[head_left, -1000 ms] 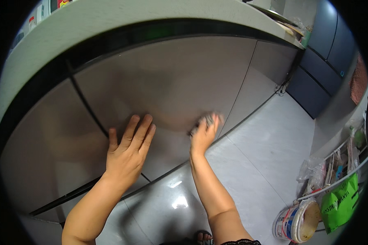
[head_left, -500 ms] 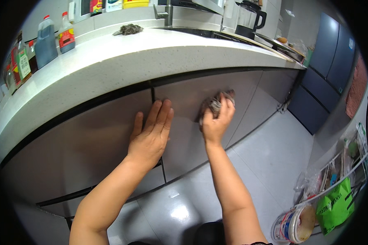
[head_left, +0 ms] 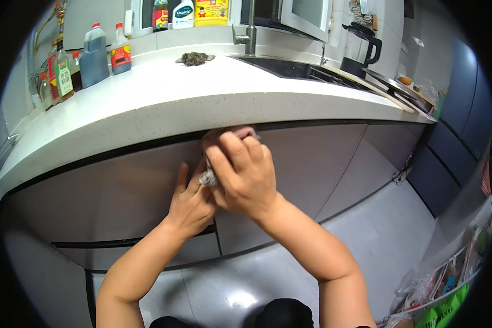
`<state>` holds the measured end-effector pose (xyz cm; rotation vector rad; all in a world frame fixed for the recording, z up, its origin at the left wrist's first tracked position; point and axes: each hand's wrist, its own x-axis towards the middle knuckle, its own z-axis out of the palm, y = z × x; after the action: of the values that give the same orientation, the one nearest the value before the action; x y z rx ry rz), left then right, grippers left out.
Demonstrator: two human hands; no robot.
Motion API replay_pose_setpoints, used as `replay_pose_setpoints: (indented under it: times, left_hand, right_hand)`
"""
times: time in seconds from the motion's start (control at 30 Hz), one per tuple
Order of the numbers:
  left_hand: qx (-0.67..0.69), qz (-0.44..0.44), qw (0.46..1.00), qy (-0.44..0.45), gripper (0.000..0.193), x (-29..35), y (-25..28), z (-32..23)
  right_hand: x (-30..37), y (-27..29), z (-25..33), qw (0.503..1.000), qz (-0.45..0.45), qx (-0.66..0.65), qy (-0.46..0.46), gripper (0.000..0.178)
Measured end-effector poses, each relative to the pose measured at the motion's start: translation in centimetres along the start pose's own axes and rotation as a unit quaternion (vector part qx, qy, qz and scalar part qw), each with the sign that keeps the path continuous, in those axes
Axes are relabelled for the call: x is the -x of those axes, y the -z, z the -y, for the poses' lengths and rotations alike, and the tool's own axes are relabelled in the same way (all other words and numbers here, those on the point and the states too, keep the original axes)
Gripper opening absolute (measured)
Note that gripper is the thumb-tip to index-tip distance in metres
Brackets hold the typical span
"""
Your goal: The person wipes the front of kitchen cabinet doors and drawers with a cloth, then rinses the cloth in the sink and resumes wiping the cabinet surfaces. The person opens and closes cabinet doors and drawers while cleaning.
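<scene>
Our right hand has its fingers bent around a crumpled cloth — folds showing at nine and twelve o'clock — just below the countertop. At eight o'clock from it, our left hand lies against the cabinet front, visible fingers straight and spread, others hidden. At eleven, we see a dark clump.

The cloth, greyish with a pinkish part, is crumpled, bunched in the right hand near the top edge of the cabinet. The cabinet's front is brownish grey, faintly reflective, its panels closed.
</scene>
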<state>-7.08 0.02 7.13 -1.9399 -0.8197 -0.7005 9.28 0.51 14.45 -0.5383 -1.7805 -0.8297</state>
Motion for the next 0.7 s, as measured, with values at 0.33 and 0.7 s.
replay_pose_setpoints:
  times: [0.33, 0.7]
  left_hand:
    - [-0.012, -0.061, 0.997, 0.052, 0.055, 1.6, -1.0, 0.6]
    - [0.009, -0.031, 0.997, 0.067, 0.064, -0.9, 1.4, -0.2]
  right_hand:
    - [-0.8, 2.1, -1.9, 0.99, 0.137, -0.002, -0.043, 0.035]
    - [5.4, 9.3, -15.2, 0.959, 0.104, 0.152, -0.216, 0.041]
